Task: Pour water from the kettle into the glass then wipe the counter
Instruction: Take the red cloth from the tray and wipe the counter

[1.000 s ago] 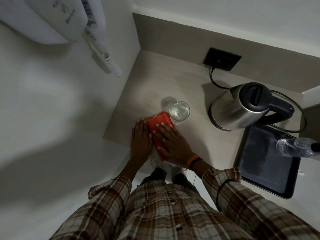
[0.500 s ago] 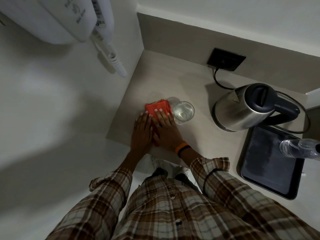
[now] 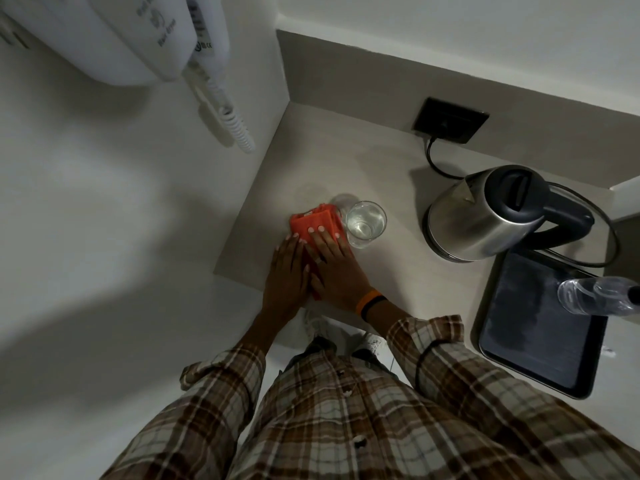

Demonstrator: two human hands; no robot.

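An orange cloth (image 3: 311, 221) lies flat on the beige counter (image 3: 346, 161), just left of a clear glass (image 3: 365, 225) holding water. My right hand (image 3: 334, 268) presses flat on the cloth, fingers spread, an orange band at the wrist. My left hand (image 3: 287, 275) lies flat beside it, its fingertips at the cloth's near left edge. The steel kettle (image 3: 485, 216) with a black lid and handle stands upright to the right of the glass, clear of both hands.
A black tray (image 3: 540, 341) sits at the right front with a clear plastic bottle (image 3: 595, 294) lying across it. The kettle's cord runs to a black socket (image 3: 450, 119) on the back wall. A white wall-mounted hair dryer (image 3: 138, 36) hangs at upper left.
Both hands have slid the cloth away from the counter's front edge, toward the back, along the left side of the glass. Glass and kettle have not moved.
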